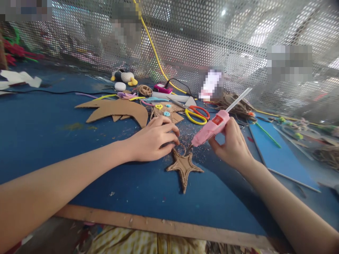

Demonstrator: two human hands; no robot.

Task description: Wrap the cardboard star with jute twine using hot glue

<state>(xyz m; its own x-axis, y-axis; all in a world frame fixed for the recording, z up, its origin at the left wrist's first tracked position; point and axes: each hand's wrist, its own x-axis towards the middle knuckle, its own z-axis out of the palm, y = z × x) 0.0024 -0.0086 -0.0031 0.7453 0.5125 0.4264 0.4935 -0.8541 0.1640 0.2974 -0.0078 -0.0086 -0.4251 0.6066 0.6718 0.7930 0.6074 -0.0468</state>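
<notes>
A cardboard star point(183, 164) lies flat on the blue table, its edges lined with brown twine. My left hand point(156, 139) rests just above the star's upper left point, fingers curled and closed around a loose end of twine point(184, 150) that loops up from the star; the fingertips partly hide it. In my right hand point(234, 146) is a pink hot glue gun point(210, 129), a clear glue stick point(239, 100) jutting from its back. The gun's nozzle points down and left, close to the star's upper right point.
Behind my hands lie scissors point(196, 115), a cardboard crescent shape point(119, 110), a twine-covered piece point(161, 110) with small buttons and a twine coil point(144, 90). A blue board point(283, 151) is at right. Perforated metal mesh point(174, 46) stands along the back.
</notes>
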